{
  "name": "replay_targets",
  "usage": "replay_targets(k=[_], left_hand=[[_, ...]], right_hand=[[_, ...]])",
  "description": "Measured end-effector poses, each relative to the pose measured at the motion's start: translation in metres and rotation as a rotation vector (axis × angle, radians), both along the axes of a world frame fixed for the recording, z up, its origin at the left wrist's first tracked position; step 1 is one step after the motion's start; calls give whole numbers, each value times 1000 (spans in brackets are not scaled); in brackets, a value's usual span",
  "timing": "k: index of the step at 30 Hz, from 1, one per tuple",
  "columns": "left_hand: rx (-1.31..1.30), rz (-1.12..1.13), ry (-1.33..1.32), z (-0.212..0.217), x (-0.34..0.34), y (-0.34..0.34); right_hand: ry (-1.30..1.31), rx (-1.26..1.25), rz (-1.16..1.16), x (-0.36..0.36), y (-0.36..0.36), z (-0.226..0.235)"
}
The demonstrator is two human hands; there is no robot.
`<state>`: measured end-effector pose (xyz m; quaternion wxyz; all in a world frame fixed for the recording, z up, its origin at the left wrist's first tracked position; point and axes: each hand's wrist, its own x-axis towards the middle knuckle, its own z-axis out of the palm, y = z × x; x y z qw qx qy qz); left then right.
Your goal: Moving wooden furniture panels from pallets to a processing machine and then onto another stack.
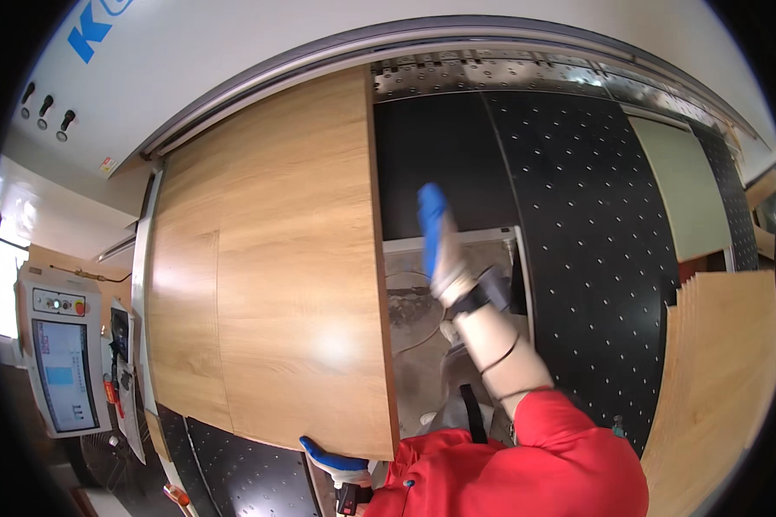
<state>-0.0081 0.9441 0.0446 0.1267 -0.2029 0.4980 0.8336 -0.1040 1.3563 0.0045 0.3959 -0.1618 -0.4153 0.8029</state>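
Note:
A large light wood-grain board [302,258] lies flat in front of me to the left, with thin seam lines across its left part. My left hand [341,465], in a blue-and-white glove, is at the board's near edge by its right corner; its fingers lie along that edge and are partly hidden. My right hand [437,237], gloved the same way and blurred by motion, reaches forward just right of the board's right edge. Its fingers are stretched out together, and nothing shows in them. It hangs over the gap between the board and the black machine table [578,233].
A stack of wood-grain boards [716,362] stands at the right, near a pale green panel [683,185]. At the left is a control panel with a screen [65,375]. A long metal beam [491,30] crosses the far side. Floor shows through the gap before me.

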Motion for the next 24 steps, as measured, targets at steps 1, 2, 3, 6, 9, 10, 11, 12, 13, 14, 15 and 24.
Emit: replay_targets(k=[1,2,3,6,9,10,11,12,13,14,15,24], left_hand=[[5,3,2,-3,0,2],[63,-7,-30,-8,0,-2],[122,-15,-60,-11,0,-6],[61,57,-79,-19,4,-10],[-48,128,-130,19,-6,23],[-87,106,-227,16,-11,45],[-105,158,-214,15,-13,44],[-85,148,-171,13,-14,38],[-61,120,-143,15,-12,27],[-59,141,-142,14,-9,23],[18,123,-164,15,-8,16],[109,234,-242,3,-11,11]], right_hand=[[10,125,-81,-5,63,-23],[91,14,-134,-17,110,-31],[60,-17,-170,-26,151,-39],[97,-117,-277,-57,231,-62],[-39,-34,-299,-146,196,-58],[68,-146,-96,-180,205,-98],[18,-101,-15,-207,181,-94],[-25,-47,58,-224,161,-84],[-26,-59,81,-230,152,-86],[20,-20,157,-230,164,-91],[71,19,235,-229,175,-94],[-148,76,248,-221,169,-48]])
